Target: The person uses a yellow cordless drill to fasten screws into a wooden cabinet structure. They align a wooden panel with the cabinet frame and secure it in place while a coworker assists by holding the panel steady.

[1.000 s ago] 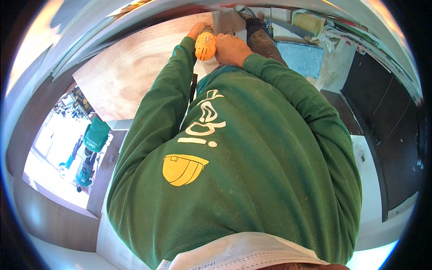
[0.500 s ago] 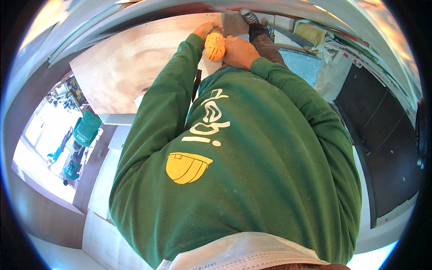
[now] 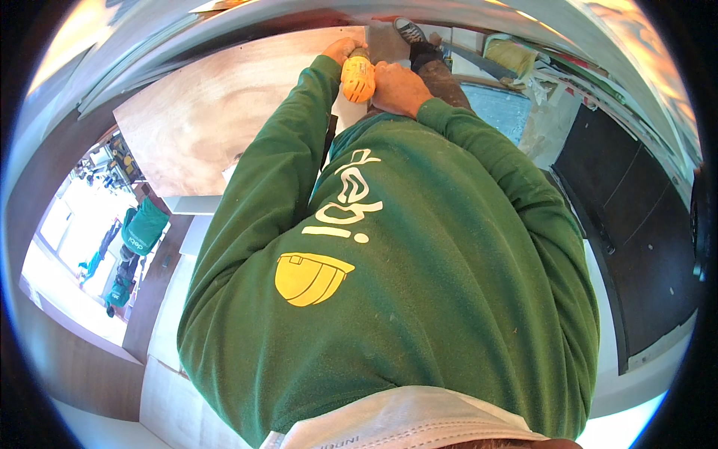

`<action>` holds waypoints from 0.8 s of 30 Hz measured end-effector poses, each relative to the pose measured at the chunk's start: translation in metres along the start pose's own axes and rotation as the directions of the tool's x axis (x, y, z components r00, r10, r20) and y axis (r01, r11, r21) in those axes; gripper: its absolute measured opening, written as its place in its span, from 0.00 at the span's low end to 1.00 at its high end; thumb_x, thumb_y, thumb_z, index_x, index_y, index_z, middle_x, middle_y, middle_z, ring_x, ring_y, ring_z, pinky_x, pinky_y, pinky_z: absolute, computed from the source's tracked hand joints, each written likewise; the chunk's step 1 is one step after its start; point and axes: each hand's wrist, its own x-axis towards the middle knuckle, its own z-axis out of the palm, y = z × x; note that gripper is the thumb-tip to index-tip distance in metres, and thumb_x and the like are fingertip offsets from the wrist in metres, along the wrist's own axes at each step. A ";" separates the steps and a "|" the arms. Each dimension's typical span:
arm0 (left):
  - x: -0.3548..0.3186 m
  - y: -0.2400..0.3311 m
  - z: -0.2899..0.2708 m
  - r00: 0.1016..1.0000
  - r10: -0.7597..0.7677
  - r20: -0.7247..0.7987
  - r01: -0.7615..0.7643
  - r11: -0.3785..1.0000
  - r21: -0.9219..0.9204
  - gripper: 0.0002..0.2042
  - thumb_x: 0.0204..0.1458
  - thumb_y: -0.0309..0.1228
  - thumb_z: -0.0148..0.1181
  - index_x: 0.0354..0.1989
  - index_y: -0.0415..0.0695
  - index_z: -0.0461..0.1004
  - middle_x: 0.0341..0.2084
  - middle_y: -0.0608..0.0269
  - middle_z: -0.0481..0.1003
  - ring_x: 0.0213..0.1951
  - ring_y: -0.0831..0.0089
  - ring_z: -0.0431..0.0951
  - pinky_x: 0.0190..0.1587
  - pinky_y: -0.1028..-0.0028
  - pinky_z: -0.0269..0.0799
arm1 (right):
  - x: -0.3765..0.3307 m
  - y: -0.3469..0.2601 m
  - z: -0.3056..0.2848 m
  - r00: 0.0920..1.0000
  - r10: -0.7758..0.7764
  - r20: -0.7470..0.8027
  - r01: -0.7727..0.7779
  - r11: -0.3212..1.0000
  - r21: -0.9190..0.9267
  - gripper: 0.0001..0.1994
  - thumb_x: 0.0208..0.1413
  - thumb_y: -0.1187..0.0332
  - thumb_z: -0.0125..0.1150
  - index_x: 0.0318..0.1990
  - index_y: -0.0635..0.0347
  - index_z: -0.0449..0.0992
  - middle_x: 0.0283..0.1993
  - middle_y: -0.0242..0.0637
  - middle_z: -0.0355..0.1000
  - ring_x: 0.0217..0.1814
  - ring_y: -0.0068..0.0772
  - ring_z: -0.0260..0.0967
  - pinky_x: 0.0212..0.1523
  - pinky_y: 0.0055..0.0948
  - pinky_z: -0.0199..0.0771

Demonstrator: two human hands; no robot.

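Observation:
My right hand (image 3: 400,88) is closed round a yellow power drill (image 3: 358,81), its rounded back end facing me. The drill's dark front (image 3: 360,54) points away from me, over the right end of a large pale wooden board (image 3: 202,97). Right beside that front part is my left hand (image 3: 342,50), its fingers bent together near the board's far right corner. What those fingers hold, if anything, is hidden, and so is the drill's tip. Both forearms wear green sleeves.
A shoe (image 3: 408,31) and a dark trouser leg show beyond the drill. To the right are a blue panel (image 3: 495,111), stacked sheet material (image 3: 514,57) and a large black panel (image 3: 624,224). Through an opening at left, people in green tops (image 3: 144,224) are visible.
Both hands keep their grip and place at the board's corner, with the drill almost unmoved. The surroundings have shifted slightly in view, and the people at far left have moved a little.

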 end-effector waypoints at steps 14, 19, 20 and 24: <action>0.020 0.020 0.002 0.814 -0.568 0.119 0.534 0.653 -0.537 0.09 0.64 0.31 0.61 0.38 0.36 0.74 0.25 0.50 0.78 0.22 0.52 0.81 0.26 0.54 0.83 | 0.002 0.001 -0.004 1.000 -0.019 0.006 0.020 0.999 -0.030 0.15 0.55 0.66 0.62 0.45 0.68 0.80 0.45 0.57 0.81 0.49 0.62 0.81 0.51 0.53 0.82; 0.014 0.024 0.004 0.849 -0.511 0.133 0.484 0.653 -0.583 0.11 0.63 0.31 0.63 0.38 0.35 0.72 0.22 0.51 0.77 0.20 0.52 0.80 0.26 0.55 0.83 | 0.001 0.002 -0.008 0.999 -0.039 0.023 0.039 0.999 -0.025 0.15 0.54 0.65 0.62 0.43 0.68 0.81 0.44 0.56 0.80 0.49 0.61 0.81 0.51 0.53 0.83; 0.012 0.032 0.005 0.845 -0.520 0.127 0.492 0.662 -0.566 0.11 0.63 0.31 0.63 0.38 0.35 0.72 0.22 0.52 0.76 0.20 0.52 0.80 0.26 0.55 0.83 | 0.003 0.004 -0.007 0.998 -0.052 0.035 0.053 0.998 -0.024 0.15 0.54 0.65 0.62 0.42 0.68 0.81 0.44 0.56 0.80 0.49 0.61 0.81 0.51 0.53 0.83; 0.016 0.034 0.009 0.846 -0.531 0.055 0.491 0.733 -0.471 0.11 0.63 0.31 0.64 0.39 0.34 0.73 0.22 0.53 0.77 0.21 0.55 0.81 0.25 0.55 0.82 | 0.003 0.007 -0.006 0.999 -0.046 0.021 0.047 0.999 -0.027 0.15 0.54 0.65 0.63 0.42 0.68 0.82 0.44 0.56 0.80 0.49 0.61 0.81 0.51 0.52 0.82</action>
